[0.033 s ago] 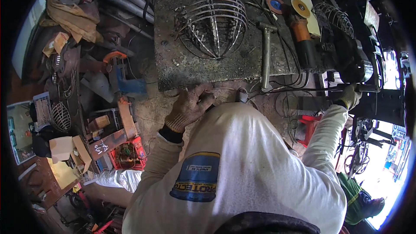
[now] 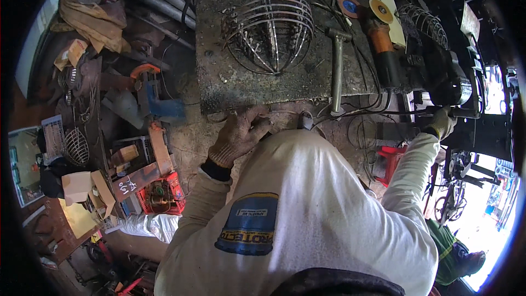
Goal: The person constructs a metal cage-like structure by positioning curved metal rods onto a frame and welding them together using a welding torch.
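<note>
My left hand [image 2: 236, 138], in a knitted glove with a dark cuff, hovers by the near edge of the metal-topped bench [image 2: 219, 90]. Its fingers are loosely curled and apart, with nothing visible in them. Far to the right, my gloved right hand [image 2: 442, 123] is closed around the end of a dark bar [image 2: 466, 113] beside a black machine. On the bench sits a domed cage of welded metal rods [image 2: 271, 35]. A hammer [image 2: 337, 71] lies to its right, its handle reaching over the near edge.
An angle grinder [image 2: 382, 49] lies at the bench's right, near a yellow disc [image 2: 381, 10] and an orange disc [image 2: 348, 6]. Cables hang below. A red stool [image 2: 390, 164] stands under my right arm. Clutter and a red crate [image 2: 174, 194] fill the left; a person in green [image 2: 452, 252] is lower right.
</note>
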`<state>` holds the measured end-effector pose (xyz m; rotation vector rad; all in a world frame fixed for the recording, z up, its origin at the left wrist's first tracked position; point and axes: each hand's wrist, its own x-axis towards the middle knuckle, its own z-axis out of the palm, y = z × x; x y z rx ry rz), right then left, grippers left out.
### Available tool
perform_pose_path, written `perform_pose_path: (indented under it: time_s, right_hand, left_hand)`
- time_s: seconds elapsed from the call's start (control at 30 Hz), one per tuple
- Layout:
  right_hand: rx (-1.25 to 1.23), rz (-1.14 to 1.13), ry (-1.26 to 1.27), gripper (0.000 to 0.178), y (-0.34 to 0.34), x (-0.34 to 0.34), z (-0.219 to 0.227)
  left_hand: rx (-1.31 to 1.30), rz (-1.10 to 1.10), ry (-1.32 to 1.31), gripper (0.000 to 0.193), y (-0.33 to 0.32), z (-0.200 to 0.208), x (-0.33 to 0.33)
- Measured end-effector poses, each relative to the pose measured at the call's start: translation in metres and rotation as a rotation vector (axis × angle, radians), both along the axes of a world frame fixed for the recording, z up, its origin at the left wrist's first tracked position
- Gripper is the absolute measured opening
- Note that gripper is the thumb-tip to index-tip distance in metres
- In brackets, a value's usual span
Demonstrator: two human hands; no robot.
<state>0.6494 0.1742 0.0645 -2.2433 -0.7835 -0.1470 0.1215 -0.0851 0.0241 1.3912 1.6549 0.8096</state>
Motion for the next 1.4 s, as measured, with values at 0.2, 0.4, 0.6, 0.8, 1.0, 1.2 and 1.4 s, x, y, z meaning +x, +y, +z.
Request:
perform_pose_path:
  time_s: [0.2, 0.4, 0.6, 0.8, 1.0, 1.2, 1.4]
  right_hand:
    - [0.012, 0.011, -0.051, 0.067, 0.001, 0.012, -0.016]
    - [-0.019, 0.001, 0.010, 0.068, 0.001, 0.001, -0.013]
    - [0.001, 0.024, 0.032, 0.072, -0.006, -0.001, -0.020]
    - [0.169, -0.008, -0.005, 0.081, -0.031, -0.041, -0.038]
    - [0.165, 0.156, -0.013, 0.079, -0.068, -0.084, -0.088]
    - [0.442, 0.638, 0.039, 0.068, -0.093, -0.155, -0.099]
    - [0.552, 1.154, 0.010, 0.056, -0.092, -0.240, -0.032]
  left_hand:
    - [0.098, 0.021, 0.034, 0.034, -0.012, -0.008, -0.008]
    - [0.065, 0.069, -0.038, 0.035, -0.021, -0.019, -0.012]
    - [-0.032, 0.032, 0.005, 0.034, -0.022, -0.001, -0.015]
    - [-0.053, 0.030, -0.053, 0.029, -0.023, 0.007, -0.017]
    - [0.136, 0.140, 0.031, 0.024, -0.020, 0.000, -0.012]
    - [0.223, 0.255, 0.088, 0.023, 0.000, -0.009, -0.014]
    - [0.428, 0.295, 0.269, 0.023, 0.027, -0.021, -0.015]
